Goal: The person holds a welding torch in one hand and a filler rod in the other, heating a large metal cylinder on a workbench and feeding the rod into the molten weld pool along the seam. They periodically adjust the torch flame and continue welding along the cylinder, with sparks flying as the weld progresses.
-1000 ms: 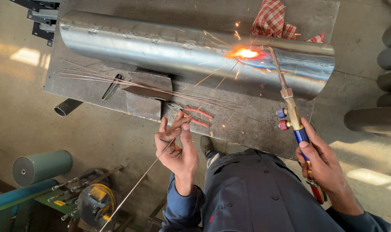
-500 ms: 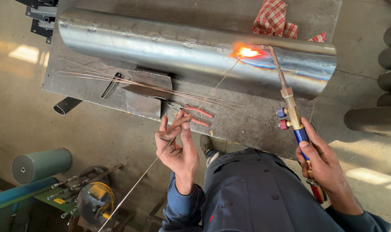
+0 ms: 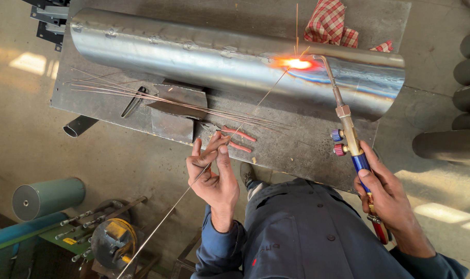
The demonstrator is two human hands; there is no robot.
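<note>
A metalworking workshop, seen from above. A scuffed steel tabletop [image 3: 307, 150] stands on a bare concrete floor [image 3: 33, 129]. Across it lies a long sheet-metal pipe [image 3: 193, 51] with a glowing orange spot [image 3: 298, 63] on its seam, throwing sparks and ringed by heat-blue staining. A brass gas torch [image 3: 348, 134] with red and blue valve knobs points at the glow, and a thin wire rod [image 3: 193, 181] reaches toward it. Near the pipe lie a fan of spare rods [image 3: 142, 95], metal offcuts [image 3: 175, 101] and a checked rag [image 3: 330, 23]. More pipes [image 3: 451, 144] are stacked at the right; a teal cylinder [image 3: 49, 196] and clamps sit at the near left.
</note>
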